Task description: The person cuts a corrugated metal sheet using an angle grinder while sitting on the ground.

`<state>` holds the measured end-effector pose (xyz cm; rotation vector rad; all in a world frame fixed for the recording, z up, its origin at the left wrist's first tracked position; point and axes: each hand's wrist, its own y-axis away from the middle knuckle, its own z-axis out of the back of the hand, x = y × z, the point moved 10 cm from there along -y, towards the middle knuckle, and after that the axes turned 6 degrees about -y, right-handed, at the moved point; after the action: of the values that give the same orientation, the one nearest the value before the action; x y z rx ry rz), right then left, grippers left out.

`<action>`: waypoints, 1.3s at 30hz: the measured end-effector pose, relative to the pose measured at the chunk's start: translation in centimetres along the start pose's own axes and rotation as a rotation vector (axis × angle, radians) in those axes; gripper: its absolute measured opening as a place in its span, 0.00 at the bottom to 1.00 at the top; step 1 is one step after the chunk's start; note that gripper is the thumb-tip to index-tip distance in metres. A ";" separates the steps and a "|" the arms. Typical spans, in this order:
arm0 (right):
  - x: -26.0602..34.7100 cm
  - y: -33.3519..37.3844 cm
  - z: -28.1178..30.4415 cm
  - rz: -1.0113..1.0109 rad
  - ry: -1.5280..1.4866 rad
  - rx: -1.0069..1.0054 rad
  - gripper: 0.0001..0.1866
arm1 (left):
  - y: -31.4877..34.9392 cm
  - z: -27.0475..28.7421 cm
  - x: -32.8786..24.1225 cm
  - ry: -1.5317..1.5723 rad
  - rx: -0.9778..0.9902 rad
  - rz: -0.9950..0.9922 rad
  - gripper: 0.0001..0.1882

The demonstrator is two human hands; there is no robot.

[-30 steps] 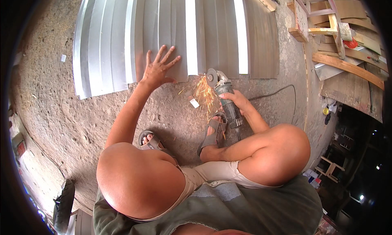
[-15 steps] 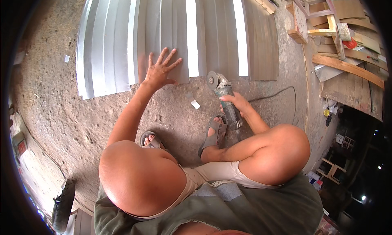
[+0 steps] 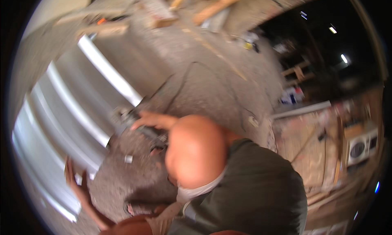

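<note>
A ribbed metal sheet (image 3: 65, 112) lies on the rough floor at the left. Over its near edge is my left hand (image 3: 77, 182), fingers stretched out and holding nothing. Blur hides whether it presses on the metal. My right hand (image 3: 149, 120) grips an angle grinder (image 3: 153, 136) by its body, close in front of my right knee. The grinder's blurred head is beside the sheet's edge; I cannot tell whether they touch. Its disc cannot be made out clearly.
A dark cable (image 3: 183, 77) loops across the concrete floor beyond the grinder. Wooden pieces (image 3: 224, 6) lie at the far side. At the right stand a worn wooden panel (image 3: 306, 149) and a white boxy device (image 3: 361, 145). A small pale scrap (image 3: 128, 158) lies near the sheet.
My view has swung to the right, so the sheet appears turned and farther left. My right hand still holds the grinder, now nearer the sheet's edge. The left hand stays spread at the sheet.
</note>
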<state>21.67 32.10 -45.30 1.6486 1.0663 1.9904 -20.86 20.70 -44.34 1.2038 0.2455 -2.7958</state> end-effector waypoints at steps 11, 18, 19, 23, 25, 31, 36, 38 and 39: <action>2.8 -1.3 -1.9 0.089 -0.034 0.151 0.22 | 3.7 12.3 13.6 -0.510 -0.279 0.260 0.33; 1.8 -0.7 -2.6 0.004 -0.049 0.172 0.16 | 6.3 16.5 13.1 -0.499 -0.324 0.660 0.37; 2.1 -1.4 -5.6 -0.009 -0.074 0.265 0.23 | 8.7 21.0 14.0 -0.648 -0.387 0.583 0.39; 4.3 -0.7 -7.8 0.045 0.082 0.351 0.21 | 14.4 21.9 15.2 -0.642 -0.360 0.766 0.43; 5.1 -0.2 -8.9 0.038 0.158 0.373 0.23 | 16.4 22.6 15.7 -0.519 -0.389 0.763 0.44; 11.1 0.2 -10.9 0.061 0.360 0.395 0.24 | 13.5 21.4 14.7 -0.470 -0.350 0.623 0.46; 16.0 0.9 -16.5 0.033 0.682 0.458 0.28 | 6.9 17.1 13.5 -0.714 0.025 0.449 0.52; 17.7 1.8 -20.3 0.021 0.841 0.511 0.29 | 4.6 14.9 14.5 -0.729 0.196 0.362 0.55; 18.5 1.9 -21.6 0.005 0.926 0.534 0.30 | 3.8 13.8 14.7 -0.736 0.279 0.311 0.57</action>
<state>-3.32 36.34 -32.20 0.8298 2.0327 2.6972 -40.21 14.17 -46.11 0.1449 -0.3604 -2.8072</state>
